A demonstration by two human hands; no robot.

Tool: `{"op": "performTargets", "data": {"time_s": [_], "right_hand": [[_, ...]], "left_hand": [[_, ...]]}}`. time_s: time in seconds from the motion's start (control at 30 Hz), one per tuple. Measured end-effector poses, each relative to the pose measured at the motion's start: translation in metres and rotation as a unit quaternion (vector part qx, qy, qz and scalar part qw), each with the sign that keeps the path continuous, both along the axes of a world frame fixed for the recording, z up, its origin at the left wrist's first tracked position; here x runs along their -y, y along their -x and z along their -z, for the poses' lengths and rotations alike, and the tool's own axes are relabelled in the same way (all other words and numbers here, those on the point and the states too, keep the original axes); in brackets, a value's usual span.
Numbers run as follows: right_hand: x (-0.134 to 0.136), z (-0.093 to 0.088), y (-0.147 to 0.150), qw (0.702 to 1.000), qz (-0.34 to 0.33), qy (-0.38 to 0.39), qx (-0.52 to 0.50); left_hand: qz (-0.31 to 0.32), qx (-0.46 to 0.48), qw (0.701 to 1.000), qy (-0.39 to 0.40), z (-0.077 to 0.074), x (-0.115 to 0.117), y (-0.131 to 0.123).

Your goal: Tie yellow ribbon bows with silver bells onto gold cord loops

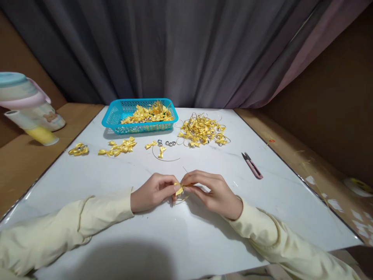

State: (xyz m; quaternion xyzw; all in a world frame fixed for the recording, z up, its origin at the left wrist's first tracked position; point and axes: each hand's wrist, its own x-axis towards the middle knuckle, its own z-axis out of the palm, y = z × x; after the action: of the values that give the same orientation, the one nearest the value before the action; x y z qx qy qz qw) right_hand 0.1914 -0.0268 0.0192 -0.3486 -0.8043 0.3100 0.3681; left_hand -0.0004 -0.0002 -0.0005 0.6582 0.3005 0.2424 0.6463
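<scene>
Slippage looks like the likeliest trouble from here: the small yellow bow seems to be satiny, and only fingertips hold it, so a weak pinch could let it turn or drop. The thin gold cord, curving below the bow with a fine end sticking up past the fingers, looks springy; if one hand eases off, it might flick back or pull out of place. Too hard a tug could crease the bow or set it crooked. A small shiny spot shows at the bow, too tiny and too covered to make out. Another loose cord lies just beyond the hands, near some silvery beads, and a sweeping finger could perhaps snag it and scatter them.

As for position, the bow sits between the two hands, near the front middle of the worktop. The left hand pinches it between thumb and fingers; the right hand is closed at the fingertips right beside it, apparently gripping the cord, though the exact contact is hidden. Farther off are loose bows, a tangled heap and a blue basket; pink-handled snips lie beyond the right hand, to its right.
</scene>
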Motion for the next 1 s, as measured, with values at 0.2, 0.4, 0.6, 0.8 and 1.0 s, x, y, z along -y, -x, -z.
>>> {"op": "performTargets", "data": {"time_s": [0.2,0.4,0.6,0.8,1.0], "right_hand": [[0.0013,0.0025,0.0001,1.0,0.007,-0.017,-0.001],[0.0016,0.0019,0.0003,1.0,0.012,-0.013,0.006],[0.0018,0.0018,0.0005,1.0,0.009,-0.004,0.01],[0.0018,0.0019,0.0003,1.0,0.0,-0.006,0.012],[-0.0003,0.0018,0.0014,0.995,0.023,0.091,-0.026]], "left_hand": [[0.003,-0.002,1.0,-0.003,-0.0018,-0.0007,-0.0003],[0.006,-0.006,1.0,-0.018,-0.0019,-0.0001,0.0004],[0.007,-0.019,0.999,-0.044,-0.0002,0.0004,0.0005],[0.012,-0.019,0.999,-0.049,-0.0007,0.0003,0.0009],[0.016,-0.032,0.994,-0.099,-0.0001,0.0007,0.0021]]}}
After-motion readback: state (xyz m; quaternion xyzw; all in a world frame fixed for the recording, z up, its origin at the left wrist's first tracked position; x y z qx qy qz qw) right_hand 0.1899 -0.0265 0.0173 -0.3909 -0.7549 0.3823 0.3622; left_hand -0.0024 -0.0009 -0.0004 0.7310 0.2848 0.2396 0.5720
